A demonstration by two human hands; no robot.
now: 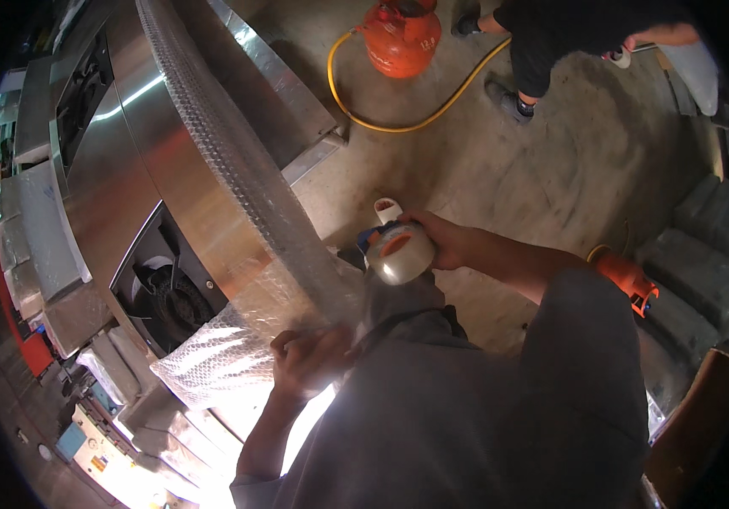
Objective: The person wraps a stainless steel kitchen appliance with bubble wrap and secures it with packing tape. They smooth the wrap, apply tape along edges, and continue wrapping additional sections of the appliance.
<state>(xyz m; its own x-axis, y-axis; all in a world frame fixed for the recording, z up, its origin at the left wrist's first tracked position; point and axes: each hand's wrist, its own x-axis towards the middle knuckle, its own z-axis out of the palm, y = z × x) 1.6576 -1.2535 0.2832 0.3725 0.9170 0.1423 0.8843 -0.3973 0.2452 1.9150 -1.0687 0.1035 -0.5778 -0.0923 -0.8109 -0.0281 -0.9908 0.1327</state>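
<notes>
My right hand grips a tape dispenser carrying a roll of clear packing tape, held just right of a long strip of bubble wrap. The wrap runs along the edge of a large stainless steel appliance and bunches at its lower corner. My left hand is closed on that bunched lower end of the wrap, pressing it against the steel body. A stretch of tape seems to run between the two hands, though I cannot tell for sure.
A round fan opening sits in the appliance's side. On the concrete floor stand an orange gas cylinder with a yellow hose. Another person's legs are beyond it. An orange tool lies at right, beside grey blocks.
</notes>
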